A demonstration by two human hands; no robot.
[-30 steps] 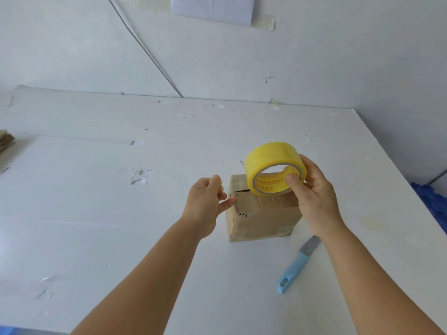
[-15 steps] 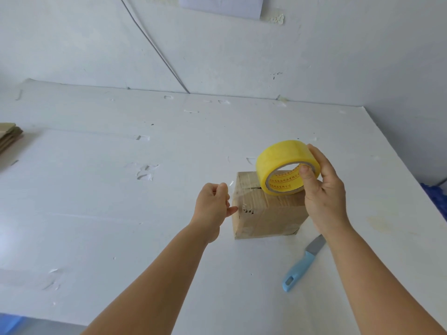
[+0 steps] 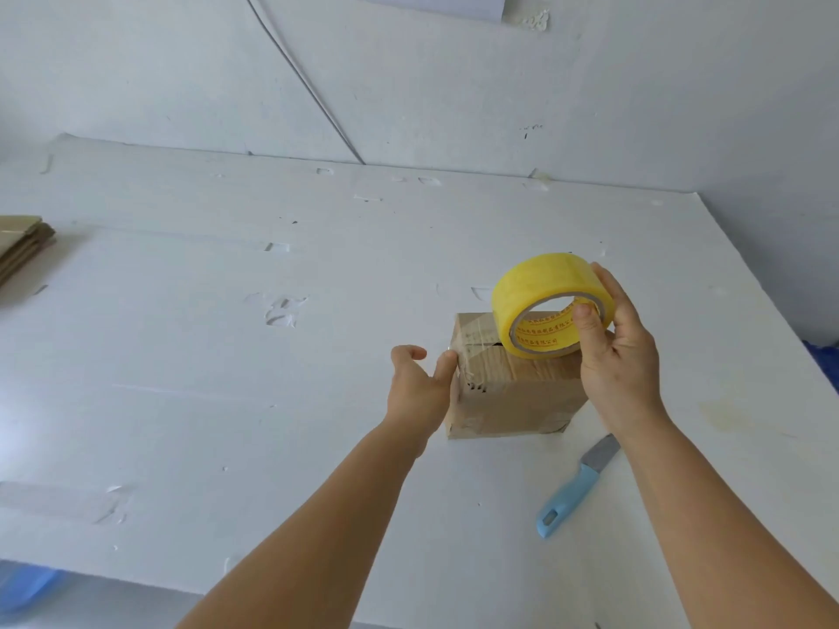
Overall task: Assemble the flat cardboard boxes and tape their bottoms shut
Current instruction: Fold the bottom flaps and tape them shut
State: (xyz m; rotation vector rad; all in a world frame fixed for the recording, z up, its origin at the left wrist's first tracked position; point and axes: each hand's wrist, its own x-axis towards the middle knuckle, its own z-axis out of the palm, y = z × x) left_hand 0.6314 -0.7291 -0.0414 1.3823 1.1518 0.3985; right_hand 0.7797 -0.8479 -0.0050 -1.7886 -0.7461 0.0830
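**One box, tape strip being laid down**

Head view, sole view.

Item 1: box (image 3: 513, 383), assembled, standing on the desk (image 3: 227, 379) near its middle, flaps uppermost. Clear tape already shows across its top and left edge.

Item 2: left hand (image 3: 415, 392). A second ago it hung apart from the box, fingers curled as if pinching the tape end. Now its thumb presses on the box's upper left corner; the other fingers are loosely curled. Whether the tape end sits under the thumb cannot be told.

Item 3: right hand (image 3: 613, 356). Grip closed round the yellow roll (image 3: 545, 301), thumb inside the core, fingers over the rim. The roll has stayed above the box's right side, barely shifted.

Item 4: knife (image 3: 576, 488), blue handle, on the desk right of the box, untouched.

Item 5: flat boxes (image 3: 22, 247), stacked at the far left edge.

Judgement: the strip's end looks anchored; drawing the roll across and cutting likely follow.
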